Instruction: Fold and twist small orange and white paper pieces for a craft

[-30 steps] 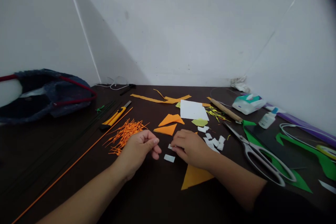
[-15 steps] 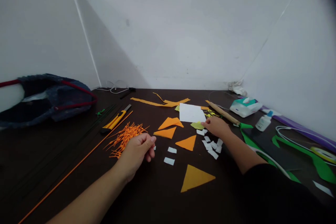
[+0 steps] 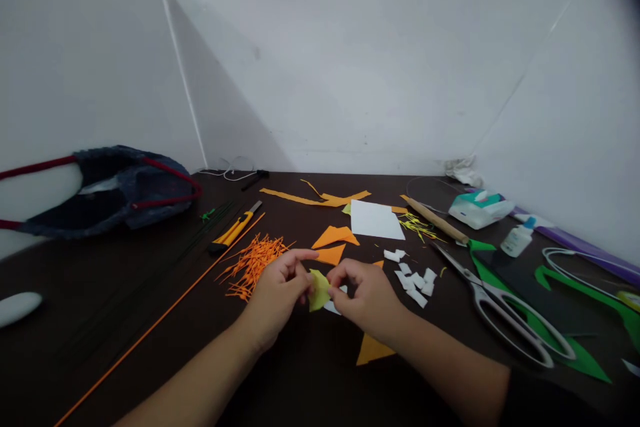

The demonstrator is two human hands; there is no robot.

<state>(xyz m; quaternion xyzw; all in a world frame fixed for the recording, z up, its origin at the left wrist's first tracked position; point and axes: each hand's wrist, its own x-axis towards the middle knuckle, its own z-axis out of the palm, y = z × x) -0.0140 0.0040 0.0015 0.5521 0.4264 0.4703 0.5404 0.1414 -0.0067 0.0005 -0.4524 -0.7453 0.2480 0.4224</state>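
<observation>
Between my two hands is a small yellow-green paper piece [image 3: 319, 291], held above the dark table. My left hand [image 3: 280, 290] pinches its left edge, with the index finger stretched out over it. On the opposite edge, my right hand [image 3: 367, 293] grips it between thumb and fingertips. Orange paper pieces [image 3: 336, 235] lie just beyond my hands, and a darker yellow triangle [image 3: 373, 350] is partly covered by my right hand. Left of my left hand is a pile of thin orange strands [image 3: 257, 260]. Small white paper slips [image 3: 413, 283] are scattered to the right.
Scissors [image 3: 493, 307] lie at the right over green paper [image 3: 585, 360]. Farther back are a white sheet [image 3: 376, 219], a glue bottle [image 3: 518, 237] and a wipes pack [image 3: 480, 208]. A yellow cutter knife [image 3: 235, 230] and a long orange stick [image 3: 165, 320] lie at the left.
My right hand has brought the yellow-green piece from beside the white sheet toward me. My left hand now holds it too. The scissors are now uncovered.
</observation>
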